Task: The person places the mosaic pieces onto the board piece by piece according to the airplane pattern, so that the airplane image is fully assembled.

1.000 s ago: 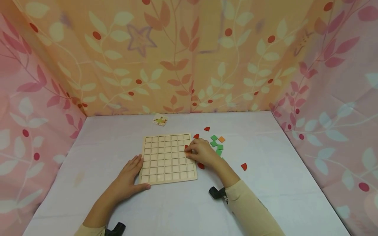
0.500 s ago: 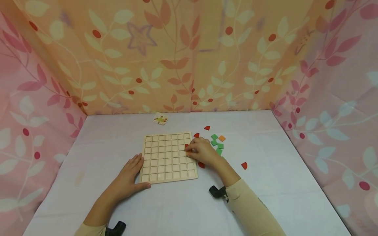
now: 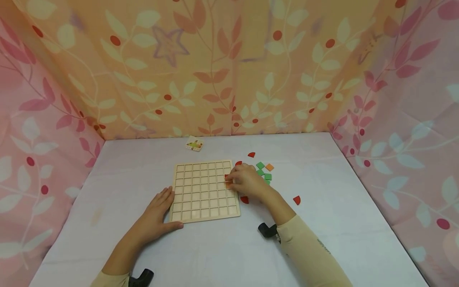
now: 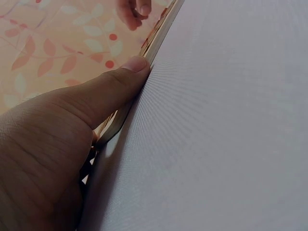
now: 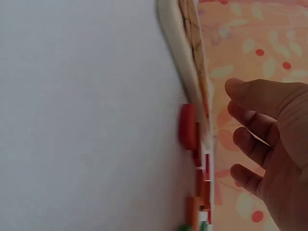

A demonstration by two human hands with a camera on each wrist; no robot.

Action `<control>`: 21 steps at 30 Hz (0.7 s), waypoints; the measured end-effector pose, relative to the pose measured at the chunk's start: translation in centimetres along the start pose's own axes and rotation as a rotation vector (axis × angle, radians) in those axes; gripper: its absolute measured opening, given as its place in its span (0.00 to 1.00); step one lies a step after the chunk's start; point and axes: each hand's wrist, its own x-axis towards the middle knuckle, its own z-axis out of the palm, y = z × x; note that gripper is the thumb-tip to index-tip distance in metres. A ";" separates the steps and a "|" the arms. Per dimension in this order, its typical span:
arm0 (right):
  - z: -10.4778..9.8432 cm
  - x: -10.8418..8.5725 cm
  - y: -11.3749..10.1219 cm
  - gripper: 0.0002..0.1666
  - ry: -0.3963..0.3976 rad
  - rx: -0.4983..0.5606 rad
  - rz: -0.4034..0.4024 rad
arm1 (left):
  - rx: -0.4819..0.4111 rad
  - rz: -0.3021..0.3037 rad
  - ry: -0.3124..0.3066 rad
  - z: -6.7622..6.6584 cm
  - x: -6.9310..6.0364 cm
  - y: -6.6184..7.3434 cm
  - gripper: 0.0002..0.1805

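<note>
A square wooden grid board [image 3: 204, 191] lies on the white-covered table in the head view. My left hand [image 3: 155, 211] rests at its near left corner, fingers straight along the left edge. In the left wrist view the thumb [image 4: 115, 84] lies against the board's near edge. My right hand [image 3: 249, 181] is over the right edge, its fingers loosely bent and holding nothing in the right wrist view. Beside its fingertips, an orange square tile [image 3: 228, 184] and a red piece [image 3: 226, 176] sit in the right column, both partly covered by the hand.
Several green square tiles [image 3: 267, 176] and an orange tile [image 3: 269, 167] lie right of the board. Red quarter-round pieces [image 3: 297, 200] are scattered around them, one [image 3: 244, 199] close to the board's edge. A patterned card [image 3: 195, 144] lies behind the board. Printed cloth walls surround the table.
My right hand has come off the orange tile and shifted slightly up and to the right, so more of the tile shows in the board. My left hand has stayed in place.
</note>
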 end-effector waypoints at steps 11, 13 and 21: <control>-6.3 -3.1 -0.8 0.18 0.025 0.038 -0.021 | -0.012 0.013 0.030 0.0 -0.1 0.1 0.66; -7.1 -3.9 -0.5 0.19 0.034 0.034 -0.031 | -0.008 0.016 0.033 0.0 -0.2 0.1 0.66; -9.2 -7.5 1.5 0.21 0.080 0.052 -0.013 | -0.010 0.009 0.027 -0.1 -0.2 0.2 0.67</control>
